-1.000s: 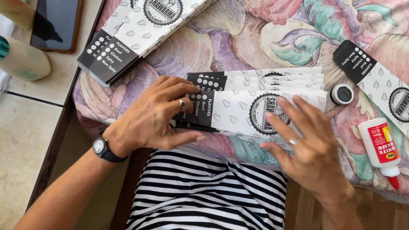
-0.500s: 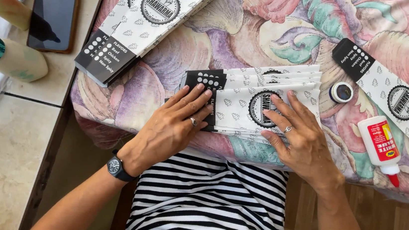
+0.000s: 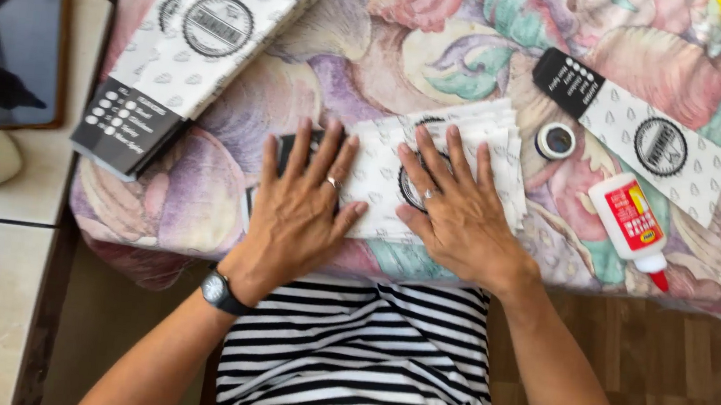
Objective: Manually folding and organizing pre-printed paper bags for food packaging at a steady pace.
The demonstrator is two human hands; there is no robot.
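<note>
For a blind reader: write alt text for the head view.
A person's left hand and right hand press flat on a stack of white patterned paper bags on a floral tablecloth. A white glue bottle with red label lies to the right.

Both hands have flattened: the left hand (image 3: pixel 301 199), earlier curled at the black end, now lies palm-down over it. The right hand (image 3: pixel 457 210) has slid toward ten o'clock onto the paper bag stack (image 3: pixel 489 144), covering its round emblem.
</note>
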